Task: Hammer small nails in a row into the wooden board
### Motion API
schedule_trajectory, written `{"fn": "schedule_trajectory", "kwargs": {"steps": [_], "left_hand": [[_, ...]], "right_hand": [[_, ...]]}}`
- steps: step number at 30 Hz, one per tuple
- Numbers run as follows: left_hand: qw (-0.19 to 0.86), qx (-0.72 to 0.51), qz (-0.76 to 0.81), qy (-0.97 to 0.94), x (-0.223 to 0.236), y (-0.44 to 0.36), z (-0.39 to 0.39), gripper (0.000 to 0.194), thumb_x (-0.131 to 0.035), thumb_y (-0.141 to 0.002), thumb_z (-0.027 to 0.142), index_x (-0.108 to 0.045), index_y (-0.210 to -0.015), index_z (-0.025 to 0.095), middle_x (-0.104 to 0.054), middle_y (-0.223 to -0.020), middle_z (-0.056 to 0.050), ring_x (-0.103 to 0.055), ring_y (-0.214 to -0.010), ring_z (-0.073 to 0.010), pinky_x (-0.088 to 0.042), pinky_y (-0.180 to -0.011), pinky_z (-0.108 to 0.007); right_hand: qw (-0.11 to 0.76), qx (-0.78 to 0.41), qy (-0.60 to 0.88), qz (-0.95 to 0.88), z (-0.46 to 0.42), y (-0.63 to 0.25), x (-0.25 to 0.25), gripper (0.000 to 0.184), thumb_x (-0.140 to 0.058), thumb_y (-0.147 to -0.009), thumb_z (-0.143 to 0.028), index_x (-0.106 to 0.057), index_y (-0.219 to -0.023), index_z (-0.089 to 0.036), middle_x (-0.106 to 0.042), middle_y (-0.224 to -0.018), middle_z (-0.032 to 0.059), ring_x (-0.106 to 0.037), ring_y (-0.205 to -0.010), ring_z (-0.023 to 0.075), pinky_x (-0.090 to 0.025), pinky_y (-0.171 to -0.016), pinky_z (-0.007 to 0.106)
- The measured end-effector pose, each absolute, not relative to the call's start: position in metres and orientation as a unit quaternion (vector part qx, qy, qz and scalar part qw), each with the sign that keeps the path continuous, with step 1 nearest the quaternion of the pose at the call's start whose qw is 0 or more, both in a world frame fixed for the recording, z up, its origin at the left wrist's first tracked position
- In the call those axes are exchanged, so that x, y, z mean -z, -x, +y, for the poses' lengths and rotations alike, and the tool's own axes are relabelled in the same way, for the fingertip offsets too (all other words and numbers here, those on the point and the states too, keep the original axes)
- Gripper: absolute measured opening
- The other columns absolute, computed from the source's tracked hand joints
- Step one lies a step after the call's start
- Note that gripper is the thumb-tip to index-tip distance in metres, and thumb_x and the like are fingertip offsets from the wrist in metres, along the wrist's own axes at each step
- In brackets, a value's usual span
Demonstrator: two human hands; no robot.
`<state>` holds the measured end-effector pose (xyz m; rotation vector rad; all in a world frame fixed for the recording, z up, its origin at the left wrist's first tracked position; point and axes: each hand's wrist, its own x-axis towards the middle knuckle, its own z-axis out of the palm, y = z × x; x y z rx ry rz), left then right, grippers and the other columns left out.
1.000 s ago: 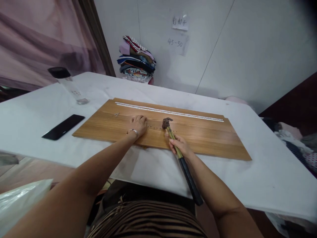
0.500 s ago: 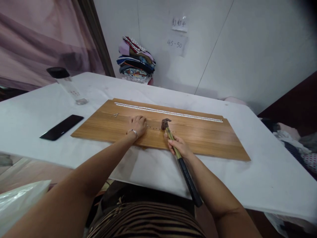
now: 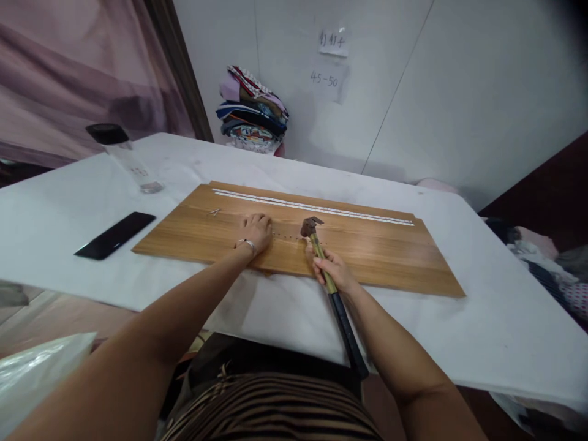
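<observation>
- Hammer [image 3: 339, 306] first, in the head view: my right hand [image 3: 334, 269] is closed round its handle, fingers wrapped and thumb across, with the grip end trailing near me and to the right.
- Its long axis slants from near right to far left, and its head sits above the row of dark dots [image 3: 285, 237] on the board [image 3: 381, 254]; I cannot tell whether metal and wood touch.
- Left of the hammer head, my left hand [image 3: 258, 233] rests palm down on the board, fingers bent; the underside is hidden, so I cannot tell how far it is open or whether it holds anything.
- The dots run between my hands, too small to tell as nail heads or holes; the nearest ones lie just beside my left fingers.
- The hammer head looks rusty brown and clawed, the shaft yellowish, the grip black.
- Smooth brown wood grain runs lengthwise under me, with two thin white strips [image 3: 316, 209] along the far side.
- Slim, pale nails [image 3: 214, 212] lie loose on the board's far left.
</observation>
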<state>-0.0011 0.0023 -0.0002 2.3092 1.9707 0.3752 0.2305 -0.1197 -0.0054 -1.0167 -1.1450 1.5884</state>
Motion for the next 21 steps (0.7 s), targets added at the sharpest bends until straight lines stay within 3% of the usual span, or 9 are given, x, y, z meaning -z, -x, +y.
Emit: {"fn": "schedule_trajectory", "kwargs": {"steps": [21], "left_hand": [[0.041,-0.134,0.638,-0.757,0.0041,0.0021,0.0044,0.041,-0.033,-0.099,0.031,-0.066,-0.122,0.022,-0.060,-0.143,-0.011,-0.048,-0.136,-0.0275,-0.036,-0.110,-0.048]], "right_hand": [[0.440,-0.636,0.408,-0.485,-0.1192,-0.2318,0.0071,0.048,-0.071,-0.076,-0.048,-0.057,-0.110,-0.016,-0.054,-0.056,-0.0081,-0.044,-0.038,0.0086,-0.027,-0.040,0.023]]}}
